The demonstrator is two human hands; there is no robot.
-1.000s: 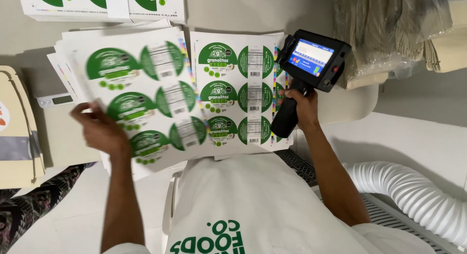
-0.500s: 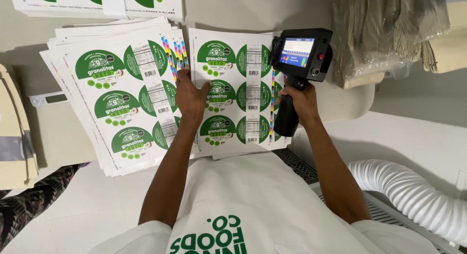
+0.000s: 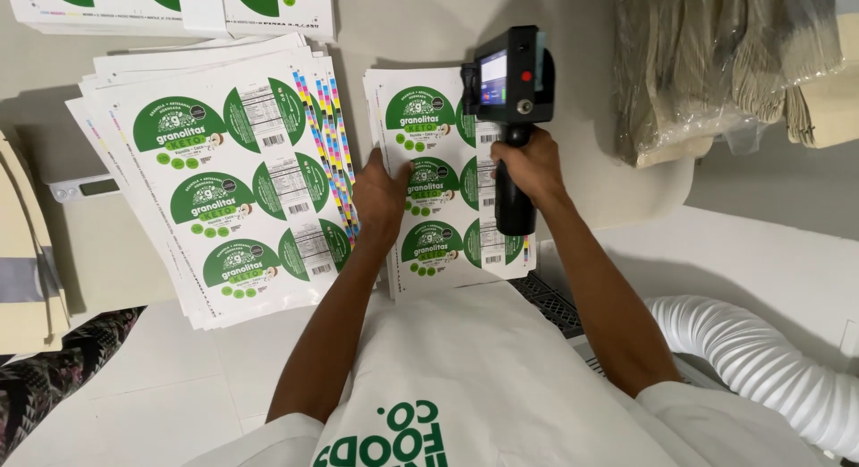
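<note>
Paper sheets fill the space under our hands, glossy white and printed with green half-round labels in three rows. Our left hand [image 3: 383, 197] lies flat, fingers spread and unclenched, pressing on the left edge of the small stack [image 3: 438, 185] directly beneath both hands. Our right hand [image 3: 528, 163] is clenched around the smooth black grip of a handheld printer [image 3: 508, 100], a boxy black plastic unit with a small lit screen and a red button on its face; its head sits on the right side of that same stack, just above the right hand. To the left of our left hand lies a thicker, fanned stack of larger sheets [image 3: 224, 176], its ragged edges stepped, with a strip of small colour squares along the side nearest the left hand. Beyond that, a grey scale [image 3: 80, 188] peeks out from under the fanned stack. Above and right of the right hand sits a bundle of tan bags [image 3: 689, 64] in crinkled clear plastic. Below the right forearm curls a white ribbed hose [image 3: 761, 369]. Our white apron [image 3: 465, 377] bears green lettering.
</note>
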